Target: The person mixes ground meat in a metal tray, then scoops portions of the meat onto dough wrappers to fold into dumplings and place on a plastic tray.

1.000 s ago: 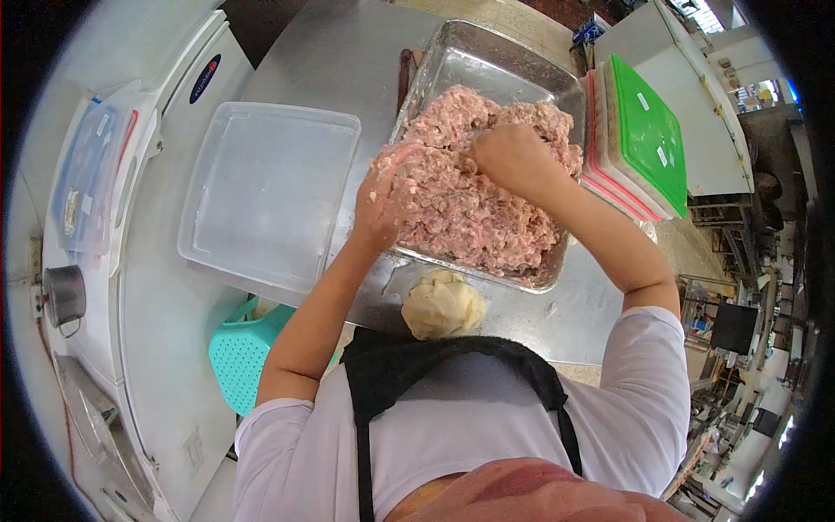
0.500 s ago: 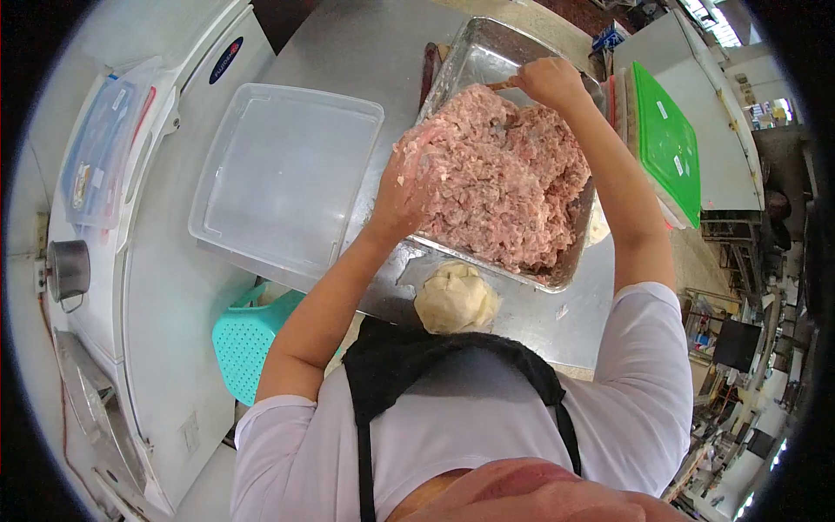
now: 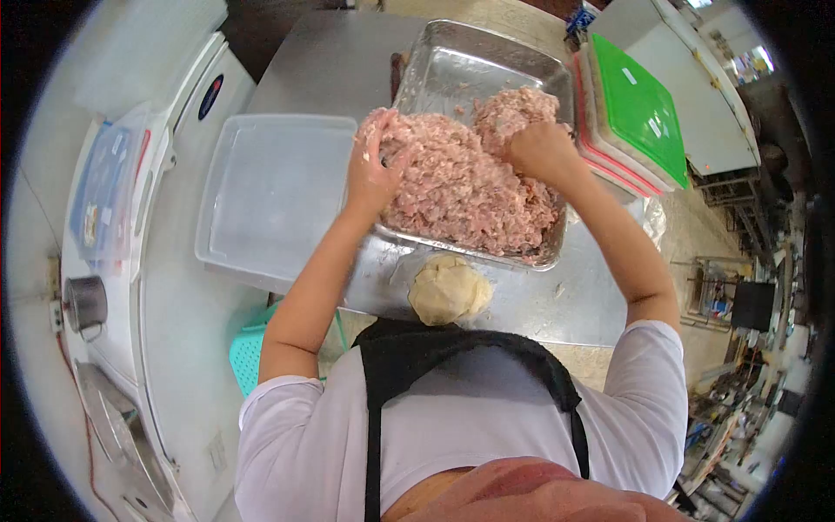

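Observation:
A large mound of raw ground meat point(image 3: 461, 187) fills much of a rectangular metal tray point(image 3: 487, 42). My left hand point(image 3: 374, 170) lies against the meat at the tray's left side, thumb and fingers apart, with bits of meat on the fingers. Pressed into the mound's right part is my right hand point(image 3: 541, 150), closed, its fingertips hidden by the hand and meat; what it holds cannot be made out. Near my apron, a pale dough-like ball point(image 3: 448, 291) sits on the metal table point(image 3: 557, 313).
A translucent plastic bin point(image 3: 274, 187) stands left of the tray. To the right are stacked containers with a green lid point(image 3: 639, 109). A white refrigerator point(image 3: 196, 261) borders the left side, with a turquoise perforated basket point(image 3: 248, 352) below the table edge.
My right hand has come down from the tray's far side into the meat. A clump now stands up beyond it. My left hand's fingers show more clearly, and the view has shifted.

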